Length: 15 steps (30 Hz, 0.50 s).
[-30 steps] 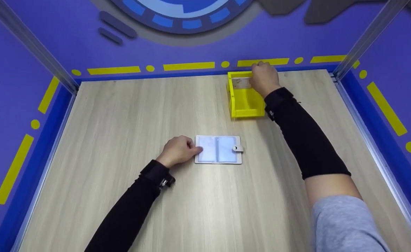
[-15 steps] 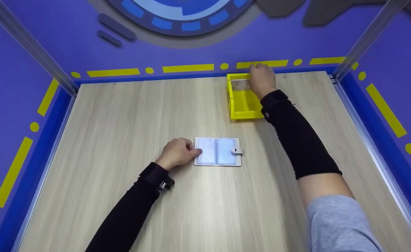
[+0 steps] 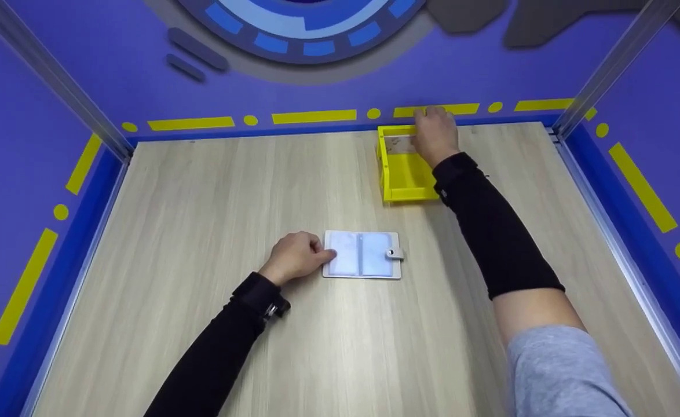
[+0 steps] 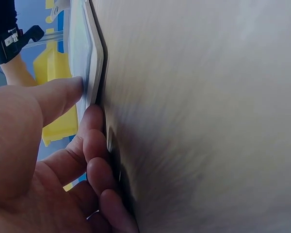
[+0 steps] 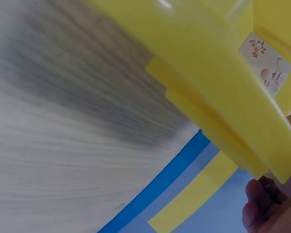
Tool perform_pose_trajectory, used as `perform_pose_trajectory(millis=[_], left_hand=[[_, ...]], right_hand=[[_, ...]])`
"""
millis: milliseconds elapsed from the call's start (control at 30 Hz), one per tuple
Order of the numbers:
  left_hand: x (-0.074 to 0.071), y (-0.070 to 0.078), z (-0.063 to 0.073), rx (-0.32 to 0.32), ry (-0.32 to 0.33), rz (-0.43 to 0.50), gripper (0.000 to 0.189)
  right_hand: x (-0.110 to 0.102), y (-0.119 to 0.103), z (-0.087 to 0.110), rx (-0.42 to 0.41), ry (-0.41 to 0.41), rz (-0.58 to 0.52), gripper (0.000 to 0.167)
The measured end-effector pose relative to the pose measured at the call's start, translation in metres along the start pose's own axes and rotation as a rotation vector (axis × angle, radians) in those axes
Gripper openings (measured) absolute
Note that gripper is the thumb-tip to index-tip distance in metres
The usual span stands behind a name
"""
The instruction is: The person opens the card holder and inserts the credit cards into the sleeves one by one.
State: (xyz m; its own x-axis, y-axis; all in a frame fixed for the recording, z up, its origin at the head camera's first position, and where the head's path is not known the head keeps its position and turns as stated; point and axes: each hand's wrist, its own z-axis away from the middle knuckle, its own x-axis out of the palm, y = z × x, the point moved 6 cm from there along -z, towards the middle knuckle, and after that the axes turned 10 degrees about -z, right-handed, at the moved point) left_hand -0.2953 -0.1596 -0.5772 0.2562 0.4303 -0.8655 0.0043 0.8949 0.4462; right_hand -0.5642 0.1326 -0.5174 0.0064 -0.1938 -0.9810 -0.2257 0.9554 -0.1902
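Note:
In the head view an open card album [image 3: 361, 255] with clear sleeves and a snap strap lies flat on the table. My left hand [image 3: 298, 255] pinches its left edge, thumb on top and index fingertip at the underside in the left wrist view. My right hand [image 3: 436, 134] grips the back right corner of a yellow bin [image 3: 412, 194], and several curled fingers show outside the wall in the right wrist view. The wall hides part of the hand. Inside the bin, by the back wall, is a card [image 5: 266, 63] printed with red blossoms.
The wooden tabletop [image 3: 212, 197] ends at a blue back panel [image 3: 311, 95] with yellow marks, just behind the bin. Metal frame posts [image 3: 621, 58] and side panels [image 3: 21, 174] border the table on both sides.
The view has tilted slightly, so everything sits a little lower in the frame. My right forearm has shifted slightly left; both hands keep their places on the album and the bin.

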Motion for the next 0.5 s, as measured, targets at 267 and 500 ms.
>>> perform_pose_trajectory(millis=[267, 500], left_hand=[[-0.0018, 0.0017, -0.0006, 0.010, -0.001, -0.029, 0.039], [0.0028, -0.0003, -0.0002, 0.004, 0.003, -0.012, 0.039]], right_hand=[[-0.0046, 0.0016, 0.0003, -0.019, 0.061, -0.017, 0.047], [-0.0048, 0.0019, 0.0018, -0.034, 0.081, -0.032, 0.035]])
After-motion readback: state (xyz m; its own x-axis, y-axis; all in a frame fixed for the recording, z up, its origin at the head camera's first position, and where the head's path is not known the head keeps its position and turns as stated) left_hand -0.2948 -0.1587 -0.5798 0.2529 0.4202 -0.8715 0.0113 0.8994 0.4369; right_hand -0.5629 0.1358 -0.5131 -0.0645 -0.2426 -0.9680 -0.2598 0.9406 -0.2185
